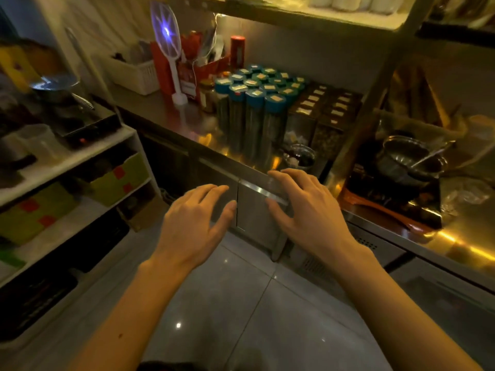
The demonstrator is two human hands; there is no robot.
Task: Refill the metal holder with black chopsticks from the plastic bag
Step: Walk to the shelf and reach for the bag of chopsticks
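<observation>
Neither the metal holder, the black chopsticks nor the plastic bag can be made out in this view. My left hand (197, 223) and my right hand (300, 207) are both stretched forward, palms down, fingers spread and relaxed, holding nothing. They hover in front of the steel cabinet door (254, 218) below the counter edge. The right hand's fingers lie at the door's top rim; whether they touch it I cannot tell.
A steel counter (171, 113) carries several blue-lidded jars (254, 103), brown-lidded boxes (321, 108), a white basket (134, 73) and an electric swatter (167, 41). White shelves (67, 159) with green boxes stand left. Pots (407, 159) sit on the right. Tiled floor lies below.
</observation>
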